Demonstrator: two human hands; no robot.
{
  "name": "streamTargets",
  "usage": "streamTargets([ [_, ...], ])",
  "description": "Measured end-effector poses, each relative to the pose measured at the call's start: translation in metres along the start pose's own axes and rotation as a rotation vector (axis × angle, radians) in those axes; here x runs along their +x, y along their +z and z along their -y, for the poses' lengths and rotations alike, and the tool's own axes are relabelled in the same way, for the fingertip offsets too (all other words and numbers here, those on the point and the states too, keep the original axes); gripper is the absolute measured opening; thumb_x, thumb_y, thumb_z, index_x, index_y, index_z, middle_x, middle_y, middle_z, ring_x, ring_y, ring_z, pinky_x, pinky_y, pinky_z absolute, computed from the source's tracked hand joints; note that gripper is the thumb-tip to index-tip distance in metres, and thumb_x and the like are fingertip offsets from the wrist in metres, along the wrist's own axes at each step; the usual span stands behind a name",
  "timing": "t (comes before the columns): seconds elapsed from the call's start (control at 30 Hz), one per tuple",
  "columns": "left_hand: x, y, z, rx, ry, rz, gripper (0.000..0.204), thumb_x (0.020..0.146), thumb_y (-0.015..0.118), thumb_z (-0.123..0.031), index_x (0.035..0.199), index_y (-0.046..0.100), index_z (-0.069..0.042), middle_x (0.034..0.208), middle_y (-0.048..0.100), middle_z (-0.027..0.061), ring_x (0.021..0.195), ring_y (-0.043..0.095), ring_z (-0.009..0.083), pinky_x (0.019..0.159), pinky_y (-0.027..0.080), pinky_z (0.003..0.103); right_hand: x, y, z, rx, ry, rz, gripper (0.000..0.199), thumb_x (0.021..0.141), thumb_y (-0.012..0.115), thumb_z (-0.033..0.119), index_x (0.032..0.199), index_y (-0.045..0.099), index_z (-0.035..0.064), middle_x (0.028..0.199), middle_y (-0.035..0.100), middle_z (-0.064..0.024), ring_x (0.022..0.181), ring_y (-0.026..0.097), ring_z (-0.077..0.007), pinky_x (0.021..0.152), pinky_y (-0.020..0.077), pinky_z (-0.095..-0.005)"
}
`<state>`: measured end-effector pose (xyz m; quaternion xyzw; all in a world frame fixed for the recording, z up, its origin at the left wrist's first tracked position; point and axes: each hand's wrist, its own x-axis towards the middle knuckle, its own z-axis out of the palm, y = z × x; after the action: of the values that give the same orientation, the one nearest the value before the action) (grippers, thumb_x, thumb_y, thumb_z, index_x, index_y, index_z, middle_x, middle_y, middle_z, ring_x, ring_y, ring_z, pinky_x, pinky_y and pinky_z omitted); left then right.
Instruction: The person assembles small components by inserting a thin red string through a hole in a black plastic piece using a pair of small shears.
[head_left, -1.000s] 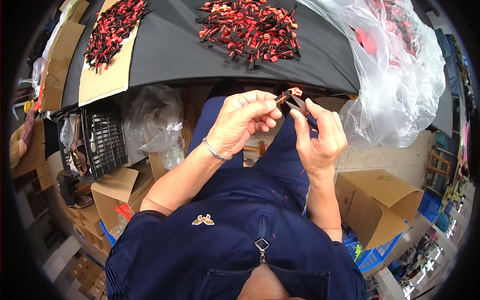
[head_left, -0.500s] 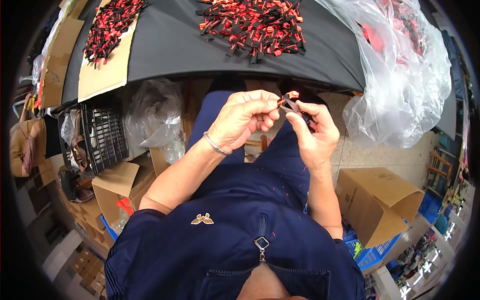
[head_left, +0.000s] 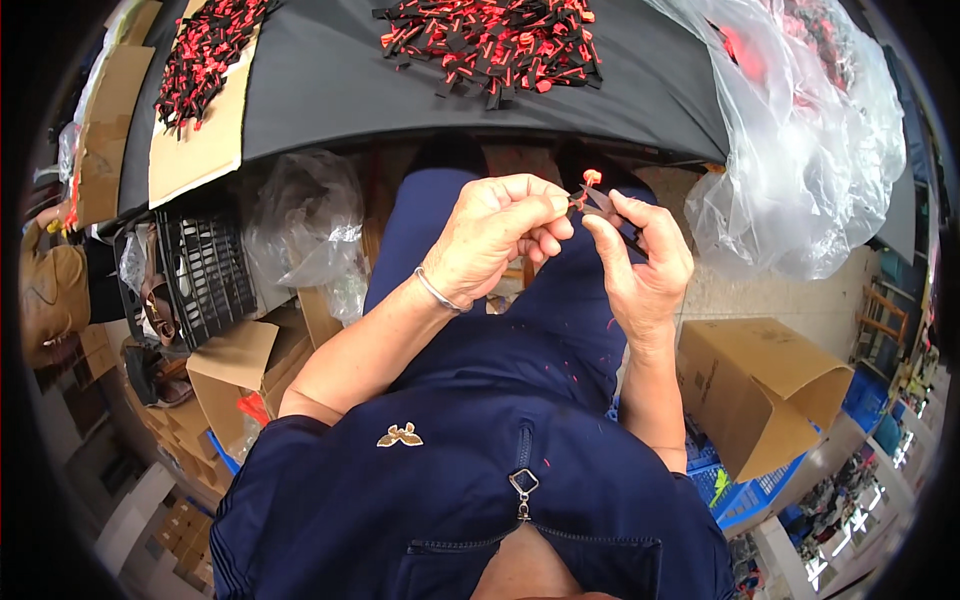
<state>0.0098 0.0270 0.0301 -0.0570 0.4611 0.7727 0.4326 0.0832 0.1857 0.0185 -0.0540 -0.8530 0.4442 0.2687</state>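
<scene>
My left hand [head_left: 500, 238] is closed in a pinch on a small red and black strip piece [head_left: 591, 178], whose red end sticks up. Small dark thread snips [head_left: 603, 203] are gripped in my right hand [head_left: 650, 262], thumb and fingers on either side, with the pointed blades at the piece. Both hands are raised in front of the table edge, above my lap. Beyond them, a pile of similar red and black pieces [head_left: 500, 45] lies on the black-covered table [head_left: 330, 90]. My fingers partly hide the held piece and the snips.
More pieces [head_left: 210, 60] lie on a cardboard sheet [head_left: 193, 172]. A clear plastic bag [head_left: 800, 210] hangs over the table's right end. Open cartons [head_left: 745, 375] and a black crate [head_left: 212, 280] stand at my sides. A person in tan [head_left: 55, 285] is at far left.
Both hands have shifted slightly right, still on the piece and the snips. The piece's red end now stands more upright above the blades. The view has moved a little.
</scene>
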Motion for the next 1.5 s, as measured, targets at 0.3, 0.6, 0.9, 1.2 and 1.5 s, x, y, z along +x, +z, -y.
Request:
streamTargets([
  [0.3,0.007,-0.004,0.011,-0.007,0.004,0.033,0.014,0.086,0.059,-0.016,0.085,0.061,-0.003,0.069,0.061,0.0027,0.056,0.056,0.0062,0.051,0.045,0.019,-0.01,0.003,-0.001,0.62,0.525,0.105,0.023,0.075,0.073,0.001,0.095,0.061,0.0004,0.086,0.066,-0.0077,0.071,0.06,-0.0097,0.063,0.049,-0.0221],
  [0.6,0.002,-0.003,0.018,-0.015,0.008,-0.053,0.01,0.087,0.057,-0.012,0.083,0.059,-0.003,0.069,0.059,0.0018,0.056,0.053,0.0064,0.052,0.043,0.019,-0.017,-0.004,-0.002,0.451,0.445,0.128,0.022,0.076,0.072,0.001,0.096,0.062,-0.0005,0.092,0.066,-0.0067,0.074,0.058,-0.006,0.062,0.0473,-0.0185],
  [0.9,0.001,-0.001,0.015,0.059,0.027,-0.031,0.01,0.087,0.056,-0.012,0.086,0.059,-0.003,0.069,0.058,0.0014,0.058,0.051,0.0059,0.053,0.042,0.019,-0.009,-0.012,0.001,0.082,0.201,0.102,0.02,0.071,0.075,0.006,0.087,0.064,0.0009,0.075,0.066,-0.0076,0.065,0.061,-0.0151,0.058,0.0467,-0.0251],
  [1.2,0.004,-0.003,0.018,0.013,-0.011,0.024,0.011,0.086,0.057,-0.012,0.087,0.059,-0.002,0.067,0.056,-0.0001,0.056,0.047,0.0054,0.053,0.039,0.019,-0.01,-0.018,-0.009,0.163,0.265,0.184,0.015,0.076,0.073,0.006,0.087,0.063,0.0006,0.073,0.064,-0.0057,0.063,0.059,-0.0121,0.057,0.0457,-0.0241],
  [1.5,0.006,0.002,0.023,0.057,-0.058,0.029,0.014,0.089,0.059,-0.015,0.092,0.061,-0.002,0.073,0.062,0.0021,0.06,0.055,0.0059,0.057,0.046,0.018,-0.001,-0.001,-0.007,0.783,0.847,0.215,0.023,0.081,0.071,0.014,0.097,0.061,0.0011,0.073,0.06,-0.0001,0.06,0.05,-0.0029,0.052,0.0389,-0.0172],
])
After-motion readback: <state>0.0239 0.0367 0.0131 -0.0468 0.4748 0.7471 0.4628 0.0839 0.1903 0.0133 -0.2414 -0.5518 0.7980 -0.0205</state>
